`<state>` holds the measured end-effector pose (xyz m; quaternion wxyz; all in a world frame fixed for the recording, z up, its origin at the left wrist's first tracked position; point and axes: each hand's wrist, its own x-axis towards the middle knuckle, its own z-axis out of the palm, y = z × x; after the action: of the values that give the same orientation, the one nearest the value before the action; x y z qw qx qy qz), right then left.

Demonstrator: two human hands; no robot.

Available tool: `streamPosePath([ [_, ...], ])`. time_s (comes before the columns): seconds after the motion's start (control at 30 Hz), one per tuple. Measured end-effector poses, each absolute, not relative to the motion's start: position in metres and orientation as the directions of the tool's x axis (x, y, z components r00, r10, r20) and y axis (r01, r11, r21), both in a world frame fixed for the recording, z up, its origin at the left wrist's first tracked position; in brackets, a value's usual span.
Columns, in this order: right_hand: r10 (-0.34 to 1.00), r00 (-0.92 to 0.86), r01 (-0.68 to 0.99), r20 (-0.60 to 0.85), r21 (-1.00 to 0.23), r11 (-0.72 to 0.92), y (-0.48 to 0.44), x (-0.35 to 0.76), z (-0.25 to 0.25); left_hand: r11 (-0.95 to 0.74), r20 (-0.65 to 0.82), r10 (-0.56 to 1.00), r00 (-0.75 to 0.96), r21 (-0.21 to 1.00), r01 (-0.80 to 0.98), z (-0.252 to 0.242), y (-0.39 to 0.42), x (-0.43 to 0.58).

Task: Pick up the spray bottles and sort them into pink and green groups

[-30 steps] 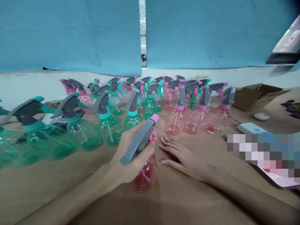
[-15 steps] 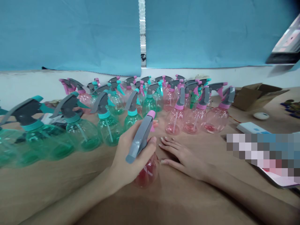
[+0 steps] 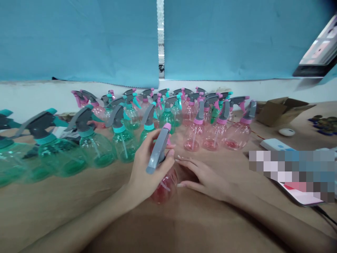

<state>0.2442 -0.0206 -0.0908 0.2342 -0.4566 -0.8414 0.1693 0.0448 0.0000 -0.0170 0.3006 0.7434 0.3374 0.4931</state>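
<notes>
My left hand is wrapped round the neck of a pink spray bottle with a grey and pink trigger head. The bottle's base is at the brown table surface, leaning a little, and its collar is hidden by my fingers. Just right of it, my right hand lies low over the table with fingers stretched toward the bottle, holding nothing. Green spray bottles form a row on the left. A short row of pink spray bottles stands beyond my right hand.
More pink and green bottles crowd the back near the wall. On the right are an open cardboard box, a white mouse-like object, a white box and a lit, partly blurred-out screen.
The held bottle has shifted slightly up and stands a bit more upright in my left hand. My right hand has edged slightly left, nearer the bottle. The view has shifted slightly.
</notes>
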Motion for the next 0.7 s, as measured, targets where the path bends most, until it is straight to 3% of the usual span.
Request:
streamPosePath([
  [0.1,0.846,-0.475,0.642,0.241,-0.563,0.52,-0.029,0.239,-0.076,-0.601,0.56,0.789,0.252,0.79,0.125,-0.02,0.001,0.047],
  [0.33,0.868,-0.38,0.6,0.321,-0.628,0.495,-0.044,0.225,-0.05,-0.599,0.552,0.796,0.247,0.778,0.191,-0.025,0.012,0.063],
  [0.53,0.832,-0.274,0.638,0.483,-0.556,0.533,-0.037,0.215,-0.045,-0.594,0.514,0.797,0.319,0.762,0.256,-0.023,0.025,0.08],
  [0.7,0.856,-0.219,0.701,0.468,-0.535,0.471,-0.029,0.212,-0.043,-0.634,0.488,0.75,0.447,0.723,0.274,-0.013,0.029,0.067],
])
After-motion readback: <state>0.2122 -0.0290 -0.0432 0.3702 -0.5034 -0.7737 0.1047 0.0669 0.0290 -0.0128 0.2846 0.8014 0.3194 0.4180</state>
